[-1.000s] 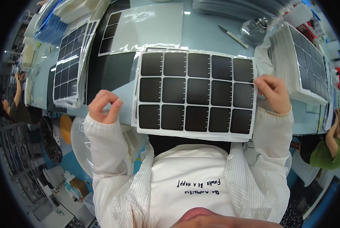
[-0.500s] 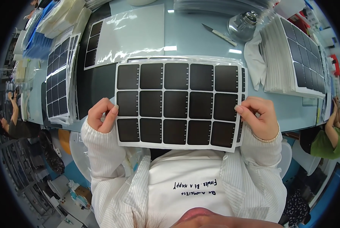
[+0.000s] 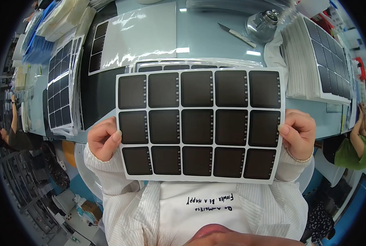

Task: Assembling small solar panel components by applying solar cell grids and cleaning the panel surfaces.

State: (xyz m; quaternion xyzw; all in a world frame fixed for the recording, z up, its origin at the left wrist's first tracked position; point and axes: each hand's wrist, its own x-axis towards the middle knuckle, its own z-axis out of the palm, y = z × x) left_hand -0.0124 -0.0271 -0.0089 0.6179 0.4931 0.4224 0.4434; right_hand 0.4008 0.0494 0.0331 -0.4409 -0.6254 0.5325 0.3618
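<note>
A white sheet with rows of black rounded squares (image 3: 197,127) is held up in front of my chest, spanning both hands. Its left edge is pinched by my left hand (image 3: 104,138), thumb on the face of the sheet and fingers behind. My right hand (image 3: 298,134) grips the right edge the same way. Behind the sheet's top edge, more black-square sheets under clear film (image 3: 195,64) show on the table, mostly hidden. Farther left lies another such sheet (image 3: 96,48), largely covered by a glossy white sheet (image 3: 144,35).
Stacked black-square sheets stand at the left (image 3: 61,88) and right (image 3: 299,61). At the back right are a craft knife (image 3: 238,36) and a glass bottle with a metal top (image 3: 262,26). Plastic packs (image 3: 62,22) fill the far left. Other people sit at both sides.
Both hands have drawn the sheet up and nearer, so it looks larger. My hands have moved apart and slightly lower in view, uncovering more of the sheets behind.
</note>
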